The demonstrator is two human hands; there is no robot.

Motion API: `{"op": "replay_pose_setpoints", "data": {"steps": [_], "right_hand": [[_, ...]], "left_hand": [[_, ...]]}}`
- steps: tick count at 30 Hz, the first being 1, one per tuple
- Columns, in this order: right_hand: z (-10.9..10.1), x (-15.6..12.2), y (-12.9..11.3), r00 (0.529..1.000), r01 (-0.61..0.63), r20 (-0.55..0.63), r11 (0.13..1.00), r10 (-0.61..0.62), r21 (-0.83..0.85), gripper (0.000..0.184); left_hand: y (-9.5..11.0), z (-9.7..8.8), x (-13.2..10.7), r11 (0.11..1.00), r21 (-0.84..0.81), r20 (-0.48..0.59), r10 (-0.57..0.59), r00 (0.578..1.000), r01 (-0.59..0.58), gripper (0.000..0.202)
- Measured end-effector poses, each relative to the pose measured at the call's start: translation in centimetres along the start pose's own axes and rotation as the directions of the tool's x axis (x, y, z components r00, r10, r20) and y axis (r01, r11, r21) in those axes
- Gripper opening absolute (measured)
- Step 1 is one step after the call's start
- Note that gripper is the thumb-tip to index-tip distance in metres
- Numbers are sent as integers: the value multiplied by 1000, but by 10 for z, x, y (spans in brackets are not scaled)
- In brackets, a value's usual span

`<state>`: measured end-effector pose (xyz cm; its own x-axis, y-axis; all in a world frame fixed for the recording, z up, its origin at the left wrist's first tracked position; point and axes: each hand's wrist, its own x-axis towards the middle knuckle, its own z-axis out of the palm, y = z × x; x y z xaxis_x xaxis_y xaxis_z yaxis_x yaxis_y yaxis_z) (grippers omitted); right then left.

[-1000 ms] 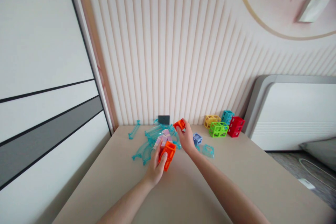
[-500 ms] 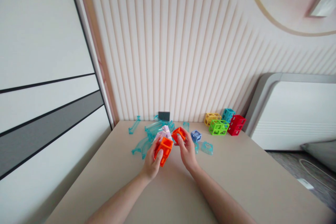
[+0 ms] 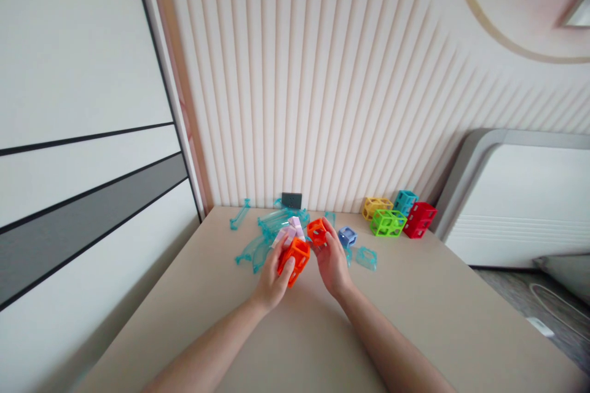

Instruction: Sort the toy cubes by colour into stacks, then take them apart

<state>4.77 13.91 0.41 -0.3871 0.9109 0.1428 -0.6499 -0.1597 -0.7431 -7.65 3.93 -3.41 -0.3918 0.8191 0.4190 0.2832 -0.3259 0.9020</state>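
My left hand (image 3: 273,276) is closed around an orange open-frame block (image 3: 296,260), thumb across its near side. A smaller orange cube (image 3: 316,231) with open faces is held in the fingers of my right hand (image 3: 332,263), a short way to the right of the first block. The two orange pieces are apart. Just behind my left hand lie pale lilac pieces (image 3: 291,231), partly covered by the hand. Past my right hand sits a periwinkle open cube (image 3: 347,236).
Clear teal plastic pieces (image 3: 276,221) spread over the table (image 3: 221,331) behind my hands, with a teal ring-like piece (image 3: 366,258) at right. Yellow (image 3: 377,207), green (image 3: 388,223), blue (image 3: 406,202) and red blocks (image 3: 420,220) stand back right. A dark plate (image 3: 292,200) leans near the ribbed wall.
My right hand has turned the small orange cube, so its open face shows more. The left hand still holds its block. The whole view has shifted slightly.
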Motion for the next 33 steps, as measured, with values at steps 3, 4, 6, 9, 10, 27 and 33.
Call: {"op": "replay_pose_setpoints", "data": {"steps": [3, 4, 6, 9, 10, 27, 33], "right_hand": [[1, -3, 0, 998, 55, 22, 994, -53, -89, 52], [2, -3, 0, 997, 72, 39, 989, -67, -127, 53], [2, -4, 1, 992, 116, 75, 974, -103, -193, 50], [1, -5, 2, 981, 188, 97, 947, -168, -261, 45], [1, -5, 2, 978, 203, 96, 941, -183, -272, 44], [-5, -10, -6, 941, 156, 337, 934, -41, -322, 45], [-8, -11, -7, 922, 114, 387, 937, 25, -332, 63]], "left_hand": [[2, 1, 0, 1000, -13, 8, 0, 1000, 0, 59], [2, 1, 0, 1000, -16, 9, 4, 1000, -4, 59], [3, 1, 1, 1000, -18, 12, 11, 1000, -10, 58], [3, 1, 1, 1000, -14, 5, 7, 1000, -7, 58], [3, 1, 1, 1000, -13, 3, 5, 1000, -5, 59], [-4, 1, 3, 998, -58, -25, -33, 999, 32, 59], [0, 2, 3, 998, -59, 2, -17, 1000, 17, 60]]}}
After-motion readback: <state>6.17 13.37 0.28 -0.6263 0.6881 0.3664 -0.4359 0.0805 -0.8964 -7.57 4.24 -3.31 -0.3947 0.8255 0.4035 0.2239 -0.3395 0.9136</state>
